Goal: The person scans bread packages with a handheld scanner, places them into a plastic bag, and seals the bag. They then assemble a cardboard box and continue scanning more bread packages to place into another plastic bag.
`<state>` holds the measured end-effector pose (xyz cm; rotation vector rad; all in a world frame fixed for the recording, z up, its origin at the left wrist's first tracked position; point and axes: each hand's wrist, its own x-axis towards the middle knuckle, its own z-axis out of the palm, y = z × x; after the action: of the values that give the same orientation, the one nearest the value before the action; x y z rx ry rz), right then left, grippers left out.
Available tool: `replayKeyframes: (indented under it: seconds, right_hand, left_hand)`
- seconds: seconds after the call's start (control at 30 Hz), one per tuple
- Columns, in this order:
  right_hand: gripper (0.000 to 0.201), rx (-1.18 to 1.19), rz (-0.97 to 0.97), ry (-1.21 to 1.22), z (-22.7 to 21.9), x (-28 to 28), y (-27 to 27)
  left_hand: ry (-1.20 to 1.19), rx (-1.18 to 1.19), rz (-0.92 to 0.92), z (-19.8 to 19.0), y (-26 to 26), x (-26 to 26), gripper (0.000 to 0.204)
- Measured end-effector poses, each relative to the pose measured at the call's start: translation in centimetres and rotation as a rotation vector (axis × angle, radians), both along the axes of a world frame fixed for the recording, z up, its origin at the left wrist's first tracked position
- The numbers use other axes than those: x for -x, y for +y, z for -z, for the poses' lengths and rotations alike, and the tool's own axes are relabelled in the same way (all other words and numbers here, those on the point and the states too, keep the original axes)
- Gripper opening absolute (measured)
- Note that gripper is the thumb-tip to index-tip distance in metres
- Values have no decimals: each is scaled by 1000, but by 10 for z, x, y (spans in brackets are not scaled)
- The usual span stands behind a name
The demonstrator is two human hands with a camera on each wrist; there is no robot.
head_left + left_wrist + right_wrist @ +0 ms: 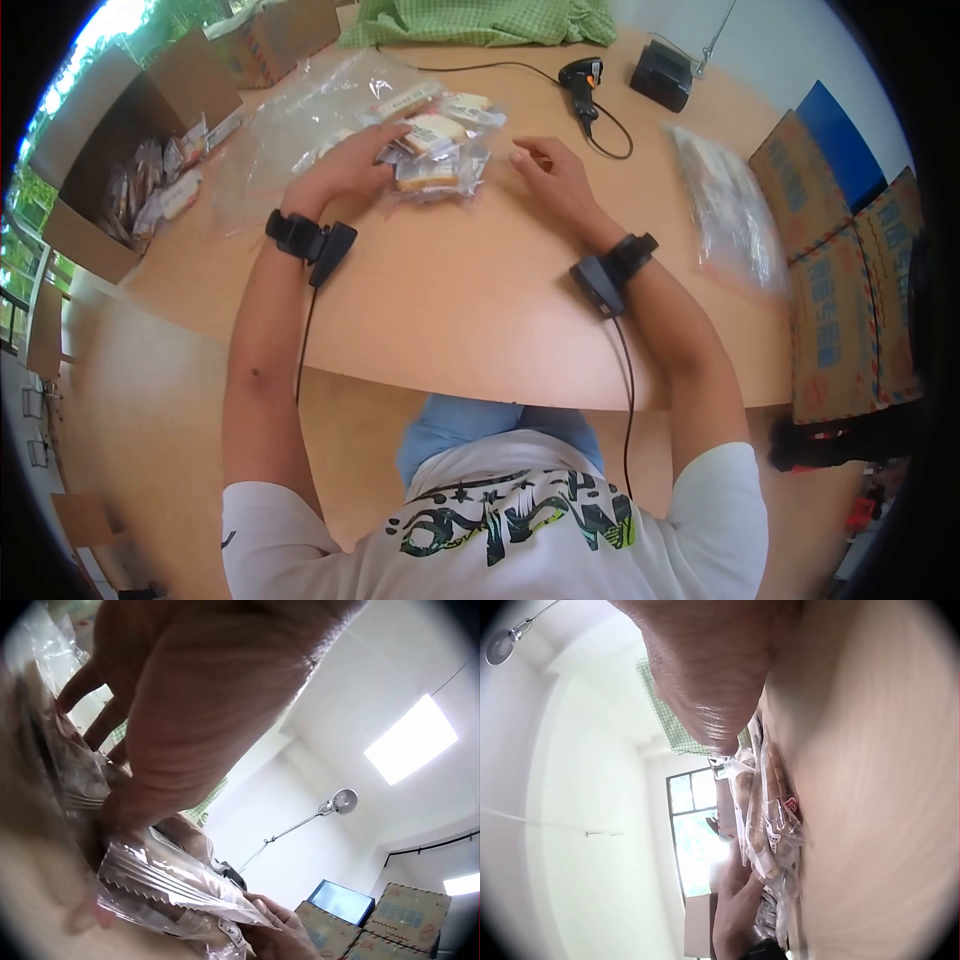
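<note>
Several clear plastic packets with pale, brown-edged, bread-like food inside lie in a loose pile, the nearest packet (428, 183) toward the person. My left hand (345, 168) rests at the left side of this pile, its fingers spread over the wrappers. In the left wrist view, the left thumb presses by the crimped end of a wrapper (157, 877). To the right of the pile, my right hand (558, 185) hovers near the tabletop with loosely bent fingers and nothing in them. From the right wrist, the stacked packets (761, 802) show beyond that hand.
A large clear bag (290, 125) spreads behind the left hand. An open carton (90, 180) with more packets stands left. A scanner (582, 85) with its cable and a black box (662, 75) sit at the back. Right are a filled plastic bag (725, 205) and printed cartons (840, 300).
</note>
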<state>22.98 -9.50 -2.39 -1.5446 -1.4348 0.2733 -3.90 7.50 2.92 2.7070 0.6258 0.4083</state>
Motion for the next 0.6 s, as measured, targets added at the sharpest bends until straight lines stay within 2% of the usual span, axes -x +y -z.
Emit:
replayKeyframes:
  seconds: [0.03,0.13,0.23,0.33,0.43,0.53,0.6]
  right_hand:
    - [53,38,15,83,0,-1,-2]
    - [57,72,-21,73,0,-5,-4]
    - [67,-15,-66,-103,-7,13,-2]
    - [77,-316,-82,-423,-27,37,7]
    - [76,-270,-73,-555,-41,60,20]
    - [65,-68,-166,-382,-28,59,43]
    - [53,-77,-150,-165,-20,50,52]
  left_hand:
    - [-21,50,17,-3,-2,2,60]
    - [-127,-170,39,-7,-4,-3,69]
    - [81,-287,-116,-13,-12,-14,75]
    - [108,-43,-177,0,8,-14,79]
    - [74,-75,-174,-3,20,-12,78]
    - [15,-114,-268,-10,20,-5,73]
    - [-188,-98,-312,-27,25,13,61]
